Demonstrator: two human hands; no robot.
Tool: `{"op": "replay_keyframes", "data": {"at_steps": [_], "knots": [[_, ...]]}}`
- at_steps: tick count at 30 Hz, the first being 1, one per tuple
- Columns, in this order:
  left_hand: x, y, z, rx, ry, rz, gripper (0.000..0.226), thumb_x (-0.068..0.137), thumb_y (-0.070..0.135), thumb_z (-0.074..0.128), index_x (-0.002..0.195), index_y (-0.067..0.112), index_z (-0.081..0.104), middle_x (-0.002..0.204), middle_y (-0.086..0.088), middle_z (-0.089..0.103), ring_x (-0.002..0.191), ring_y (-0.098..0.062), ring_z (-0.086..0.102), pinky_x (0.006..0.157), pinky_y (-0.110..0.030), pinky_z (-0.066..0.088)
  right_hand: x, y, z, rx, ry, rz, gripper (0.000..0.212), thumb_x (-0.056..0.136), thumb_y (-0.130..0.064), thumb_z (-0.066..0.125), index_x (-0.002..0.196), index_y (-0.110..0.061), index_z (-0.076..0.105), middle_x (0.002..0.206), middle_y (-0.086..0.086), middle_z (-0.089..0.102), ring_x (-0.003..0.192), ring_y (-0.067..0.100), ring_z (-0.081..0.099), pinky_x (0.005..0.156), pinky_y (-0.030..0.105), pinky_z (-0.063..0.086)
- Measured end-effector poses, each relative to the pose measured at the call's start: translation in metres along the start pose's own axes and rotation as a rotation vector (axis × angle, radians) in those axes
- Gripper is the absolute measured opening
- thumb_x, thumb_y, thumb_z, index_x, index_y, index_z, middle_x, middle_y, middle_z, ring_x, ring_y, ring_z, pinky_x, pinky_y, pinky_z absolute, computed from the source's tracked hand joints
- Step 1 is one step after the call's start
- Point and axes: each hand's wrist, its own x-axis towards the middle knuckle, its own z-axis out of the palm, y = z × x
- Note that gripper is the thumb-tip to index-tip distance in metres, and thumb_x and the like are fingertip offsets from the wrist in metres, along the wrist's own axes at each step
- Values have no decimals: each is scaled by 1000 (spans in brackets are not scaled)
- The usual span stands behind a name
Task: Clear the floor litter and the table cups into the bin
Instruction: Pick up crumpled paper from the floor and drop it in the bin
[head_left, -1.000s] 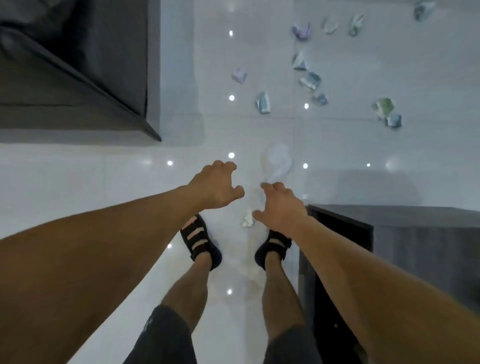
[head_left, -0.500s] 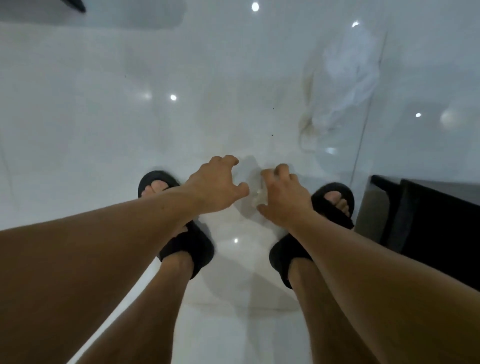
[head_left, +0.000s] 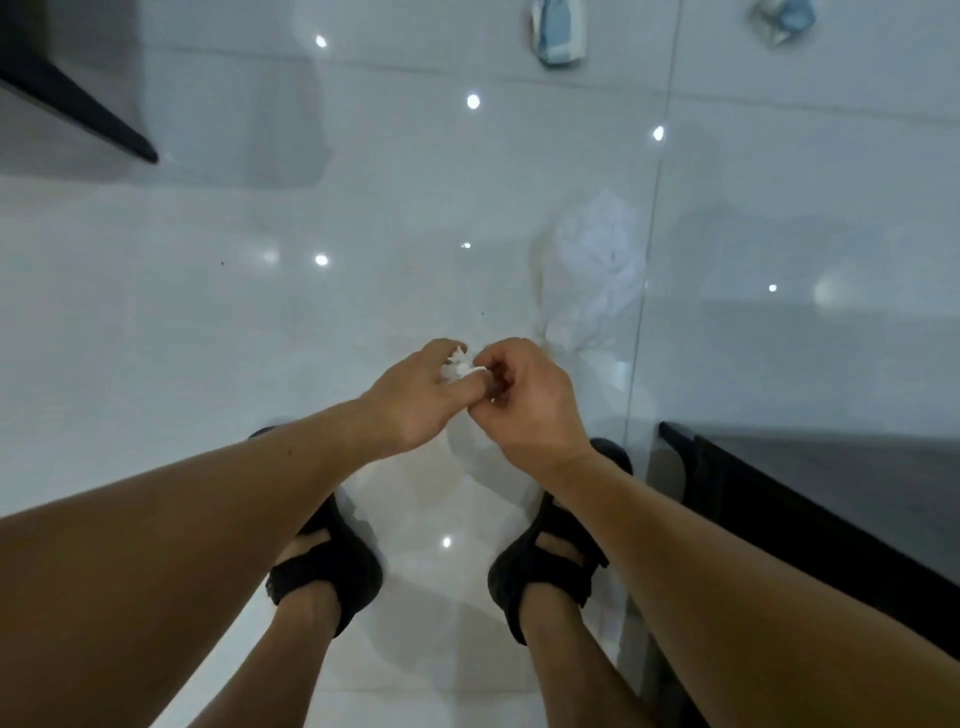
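Note:
A small crumpled white paper scrap (head_left: 457, 364) is held above the glossy white floor between my two hands. My left hand (head_left: 415, 400) grips it with curled fingers and thumb. My right hand (head_left: 524, 400) has its fingers curled against the scrap's right end, touching the left thumb. A larger pale crumpled plastic or paper piece (head_left: 592, 270) lies on the floor just beyond my hands. Two bluish crumpled scraps, one at top middle (head_left: 558, 31) and one at top right (head_left: 784, 18), lie farther off.
A dark table or cabinet (head_left: 831, 493) stands close at my right. Another dark furniture corner (head_left: 78, 104) juts in at the upper left. My feet in black sandals (head_left: 327, 566) stand under my arms. No bin or cups are in view.
Both hands reached down to the small white scrap between my feet, closed on it and lifted it. The view rose, so more of the floor and litter shows.

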Motion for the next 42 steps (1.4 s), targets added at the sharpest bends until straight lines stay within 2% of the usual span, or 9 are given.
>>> {"op": "replay_keyframes", "data": {"at_steps": [5,8,12,16,21,25,30,34,42], "knots": [[1,32,-11,-255,32,2,13,91,27,56,102,25,61,91,4,67,82,-17,67,78,-42,58,16,-26,-11,175,-67,23,48,76,-5,71,121,-15,58,102,-9,63,89,3,62,76,15,51],[9,32,-11,-154,143,21,25,91,19,51,114,23,61,110,1,62,88,-21,65,83,-39,55,31,-16,-20,-88,-52,-127,66,73,-22,77,134,-17,51,128,-2,53,116,10,50,92,24,47],[26,11,-15,-31,194,-14,28,93,18,48,118,23,60,120,-8,60,103,-24,60,80,-30,48,79,25,-47,-674,16,-27,109,70,-61,73,154,-37,8,162,6,1,148,32,-3,111,54,25],[44,-13,-23,101,231,-13,27,94,20,49,118,24,61,123,-4,59,104,-21,57,80,-25,41,115,75,-59,-984,-143,202,127,64,-68,76,146,-48,-19,152,-3,-39,142,37,-31,104,72,23],[51,-29,-27,127,251,-28,28,94,19,49,118,23,60,124,-5,59,107,-22,56,81,-25,42,115,93,-54,-756,-93,276,99,70,-34,84,148,-40,24,159,3,-1,140,37,10,104,56,38],[37,-14,-29,95,225,-16,28,94,18,48,119,20,59,124,-9,59,104,-25,58,79,-25,42,106,69,-58,-694,-136,242,53,88,-8,60,138,-16,47,134,18,39,113,40,51,88,36,45],[-8,32,-60,138,198,58,28,95,18,44,119,18,58,119,-11,59,101,-29,58,70,-24,38,84,-20,-53,-613,-119,166,25,94,-18,53,113,-3,54,117,16,49,97,35,56,78,32,42],[-69,77,-108,214,246,102,30,97,20,42,124,18,55,123,-9,56,98,-24,55,75,-27,43,59,-113,-64,-561,-101,89,7,96,-17,44,97,-11,48,96,7,50,84,26,55,70,31,41],[-252,172,-219,224,389,230,31,98,14,44,128,19,54,131,-6,52,102,-19,55,75,-23,42,0,-349,-113,-587,-65,-82,12,94,-26,43,95,-18,52,80,-3,58,76,22,60,64,31,45]]}}
